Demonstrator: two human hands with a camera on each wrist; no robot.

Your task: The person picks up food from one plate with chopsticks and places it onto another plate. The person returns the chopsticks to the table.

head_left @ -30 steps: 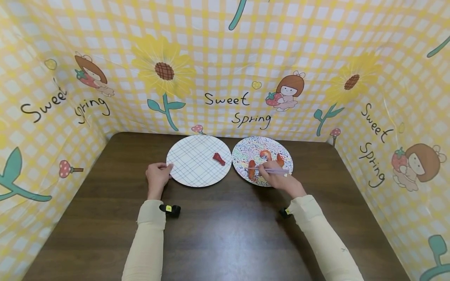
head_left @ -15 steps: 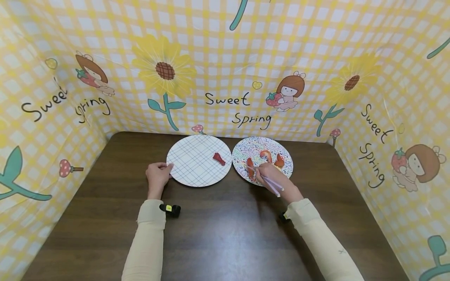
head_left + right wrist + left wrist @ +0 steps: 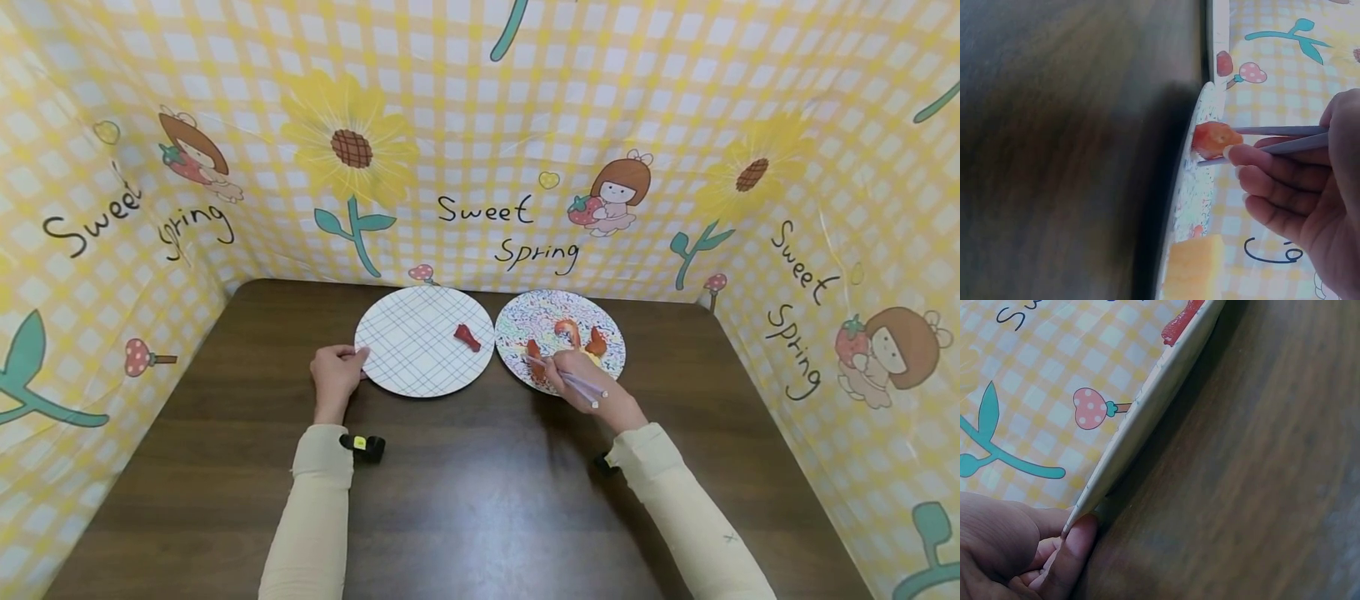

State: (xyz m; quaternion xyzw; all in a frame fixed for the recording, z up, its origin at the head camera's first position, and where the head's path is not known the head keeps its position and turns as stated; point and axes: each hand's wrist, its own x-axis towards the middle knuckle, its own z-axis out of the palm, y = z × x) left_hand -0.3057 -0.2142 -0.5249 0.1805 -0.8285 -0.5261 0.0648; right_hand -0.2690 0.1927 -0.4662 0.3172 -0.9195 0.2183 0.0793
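My left hand (image 3: pixel 337 375) pinches the left rim of a white plate with a blue grid (image 3: pixel 412 367), thumb and fingers on either side of its edge in the left wrist view. On that plate lies a dark red drumstick-shaped piece (image 3: pixel 467 337). My right hand (image 3: pixel 585 379) holds a pair of pale purple chopsticks (image 3: pixel 1291 139). Their tips are at either side of an orange-red, elongated food piece (image 3: pixel 1215 139) on the multicoloured speckled plate (image 3: pixel 525 312). A shrimp (image 3: pixel 567 330) and another orange-red piece (image 3: pixel 596 342) lie on the same plate, beyond my right hand.
A yellow block (image 3: pixel 1194 269) also sits on the speckled plate, mostly hidden by my hand in the head view. Both plates stand side by side near the back of the dark wooden table (image 3: pixel 465 500). A yellow checked cloth (image 3: pixel 465 125) surrounds the table behind and at the sides.
The right hand has turned, swinging the chopsticks' rear ends toward the table's front. The orange-red piece at their tips has shifted slightly. The left hand stays at the plate rim.
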